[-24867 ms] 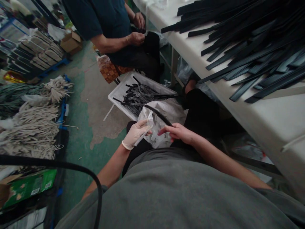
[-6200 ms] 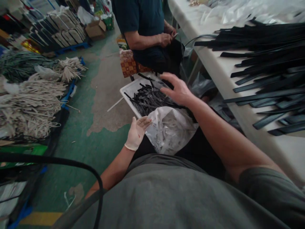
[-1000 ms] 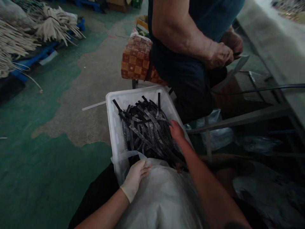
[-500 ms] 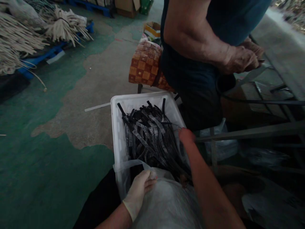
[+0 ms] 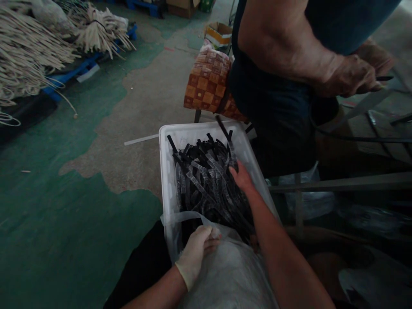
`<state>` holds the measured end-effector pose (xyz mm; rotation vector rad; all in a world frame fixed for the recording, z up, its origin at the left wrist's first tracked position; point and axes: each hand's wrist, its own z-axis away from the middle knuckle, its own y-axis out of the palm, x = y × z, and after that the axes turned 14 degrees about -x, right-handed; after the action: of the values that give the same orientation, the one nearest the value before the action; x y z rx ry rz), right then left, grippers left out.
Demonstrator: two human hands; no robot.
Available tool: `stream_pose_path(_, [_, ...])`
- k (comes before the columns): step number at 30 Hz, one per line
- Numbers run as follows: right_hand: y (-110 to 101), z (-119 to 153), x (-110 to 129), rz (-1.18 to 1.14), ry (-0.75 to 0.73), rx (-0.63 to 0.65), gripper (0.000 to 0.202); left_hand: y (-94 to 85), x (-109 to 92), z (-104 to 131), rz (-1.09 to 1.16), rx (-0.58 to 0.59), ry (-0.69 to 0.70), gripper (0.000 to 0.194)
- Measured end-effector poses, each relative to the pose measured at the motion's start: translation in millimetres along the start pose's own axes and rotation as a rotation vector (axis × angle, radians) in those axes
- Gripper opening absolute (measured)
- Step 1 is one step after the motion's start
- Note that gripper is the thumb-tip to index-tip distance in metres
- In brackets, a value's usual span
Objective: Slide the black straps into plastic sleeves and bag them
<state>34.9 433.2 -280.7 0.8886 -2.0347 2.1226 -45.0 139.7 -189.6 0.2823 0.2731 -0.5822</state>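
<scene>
My left hand [image 5: 198,250], in a pale glove, pinches the edge of a translucent plastic bag [image 5: 230,268] over the near end of a white bin [image 5: 163,171]. Inside the bin lies a heap of black strips [image 5: 206,180], some in clear wrapping. At the bin's right side my right hand [image 5: 241,175] is closed round a black strip [image 5: 232,150], whose dark end rises past the far rim. The bag covers part of the heap.
Close on the right, a person [image 5: 277,107] works with both hands. A stool with a checked orange cushion [image 5: 207,83] stands beyond the bin. Metal bars [image 5: 341,182] cross at right. Bundles of pale cords [image 5: 35,47] lie on blue pallets at far left.
My right hand has moved from the bin's right edge over the heap, and a strip now stands up from it. My left hand keeps its hold on the bag. The view has shifted slightly.
</scene>
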Motion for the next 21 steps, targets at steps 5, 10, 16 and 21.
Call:
stream_pose_path(5, [56, 67, -7, 0.118, -0.069, 0.000, 0.070, -0.5, -7, 4, 0.039, 0.010, -0.021, 0.037])
stream_pose_path(10, [101, 55, 0, 0.271, -0.008, -0.029, 0.065, -2.4, -19, 13, 0.086, -0.003, -0.110, 0.039])
stream_pose_path(16, [141, 18, -12, 0.330, 0.166, 0.096, 0.068, -13.0, -33, 28, 0.123, -0.002, -0.219, 0.041])
stream_pose_path(21, [138, -6, -21, 0.301, 0.265, 0.293, 0.073, -15.7, -37, 29, 0.141, -0.078, -0.211, 0.041])
